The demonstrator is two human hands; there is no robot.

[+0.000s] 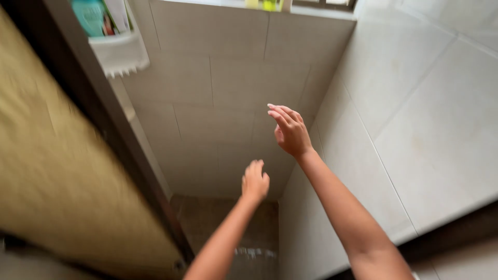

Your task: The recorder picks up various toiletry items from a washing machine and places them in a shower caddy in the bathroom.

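Both hands are reaching empty and open-fingered, the right hand point(290, 132) above the left hand point(255, 181), below the white shelf point(120, 54), likely risking knocking its bottles point(91, 16) down.

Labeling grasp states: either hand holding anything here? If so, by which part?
Nothing is held. The left hand and right hand are both bare and open in the air before the tiled wall.

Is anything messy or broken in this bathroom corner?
Nothing looks broken or spilled. The left hand and right hand are raised and empty in front of the tiled wall. The white caddy hangs upper left, holding bottles. The picture is blurry near the door frame.
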